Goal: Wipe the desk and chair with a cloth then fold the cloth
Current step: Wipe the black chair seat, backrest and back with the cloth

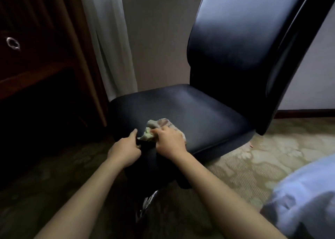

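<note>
Cloth (159,125) is a small crumpled wad, pale beige with a greenish fold, bunched on the near corner of the dark blue chair (199,111) seat. Most of it lies under and just beyond the fingers of the right hand (169,141), which curl down over it and press it to the seat; a frayed fold sticks out beside the fingertips on their thumb side.

Just beside that fold, the left hand (125,148) holds the seat's corner edge, one digit stretched toward the cloth and not quite touching it, the other fingers curled against the edge.

Beyond the fingers the glossy seat runs bare to the tall backrest (244,48), which leans away. Well to the outer side of the left fingers stands a dark wooden desk (45,57) with a metal ring pull (12,43), its lower part lost in shadow. A white curtain (108,39) hangs between desk and chair. Patterned carpet (253,157) spreads below the hands, a tiny orange speck (251,146) lying on it near the seat. Pale blue fabric (308,202) fills the corner outside the right forearm.
</note>
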Demonstrator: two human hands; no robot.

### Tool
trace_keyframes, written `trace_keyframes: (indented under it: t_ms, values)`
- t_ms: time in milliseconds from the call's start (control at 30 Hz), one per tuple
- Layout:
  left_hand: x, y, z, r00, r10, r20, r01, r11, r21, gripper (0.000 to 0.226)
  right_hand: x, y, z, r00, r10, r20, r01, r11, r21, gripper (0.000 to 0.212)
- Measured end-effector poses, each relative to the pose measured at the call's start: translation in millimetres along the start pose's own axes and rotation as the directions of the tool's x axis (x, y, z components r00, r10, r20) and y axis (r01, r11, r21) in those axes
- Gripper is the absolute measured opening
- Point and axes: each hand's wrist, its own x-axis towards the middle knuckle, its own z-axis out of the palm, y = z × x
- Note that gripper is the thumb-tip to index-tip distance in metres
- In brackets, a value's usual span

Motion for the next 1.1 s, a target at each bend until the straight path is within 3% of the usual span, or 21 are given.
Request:
trace_keyframes:
  t_ms: [67,133,233,333,400,567,667,733,833,900,967,1033,1100]
  values:
    - [-3.3,4.8,2.0,1.0,0.002,0.021,-0.003,1.0,0.013,0.081,0.5,28.4,-2.4,0.99,-0.142,-0.014,0.143,0.984,0.107,0.034]
    - [-8.1,9.9,4.3,0.999,0.011,0.042,-0.012,1.0,0.02,0.081,7.3,74.8,-6.6,0.984,-0.176,0.009,0.174,0.977,0.123,0.038]
    - [-12.5,13.0,9.7,0.999,0.03,0.035,-0.03,1.0,0.003,0.072,14.6,165.0,-29.2,0.991,0.091,-0.102,-0.091,0.996,0.005,0.041]
    - [-13.7,13.7,16.4,0.998,0.056,0.029,-0.054,0.997,-0.046,0.058,8.7,227.7,-53.3,0.879,0.433,-0.2,-0.454,0.888,-0.07,0.034]
    - [-13.0,15.2,19.4,0.997,0.071,0.016,-0.07,0.996,-0.047,0.05,7.4,226.8,-53.7,0.849,0.502,-0.164,-0.519,0.851,-0.082,0.033]
    - [-11.2,20.1,20.0,0.998,0.066,-0.007,-0.066,0.997,-0.04,0.042,-9.3,164.9,-33.4,0.941,0.299,-0.157,-0.31,0.95,-0.048,0.036]
    - [-13.8,23.8,20.0,0.996,0.087,-0.005,-0.087,0.996,-0.006,0.039,-53.8,92.6,-13.6,0.944,0.16,-0.287,-0.131,0.984,0.117,0.052]
    - [-15.1,25.8,20.7,0.995,0.092,-0.03,-0.09,0.995,0.049,0.037,-94.4,45.5,11.2,0.877,0.182,-0.444,-0.034,0.946,0.321,0.045]
    - [-16.0,27.3,18.9,0.995,0.099,-0.027,-0.096,0.991,0.091,0.04,-137.7,12.1,41.1,0.804,0.327,-0.496,0.046,0.798,0.601,0.041]
    - [-16.1,26.0,17.4,0.994,0.105,-0.006,-0.104,0.991,0.085,0.043,-127.6,31.9,45.6,0.748,0.359,-0.558,0.107,0.764,0.636,0.038]
    - [-16.3,26.1,18.1,0.994,0.107,-0.003,-0.107,0.991,0.08,0.043,-93.5,75.8,37.4,0.639,0.427,-0.64,0.1,0.779,0.619,0.038]
    - [-16.7,26.5,21.2,0.993,0.115,-0.021,-0.112,0.989,0.095,0.043,-55.8,130.4,24.9,0.509,0.613,-0.604,0.05,0.679,0.732,0.04]
    - [-17.3,26.9,25.6,0.992,0.123,-0.037,-0.118,0.987,0.104,0.044,-30.5,184.9,11.1,0.382,0.842,-0.382,-0.023,0.421,0.907,0.041]
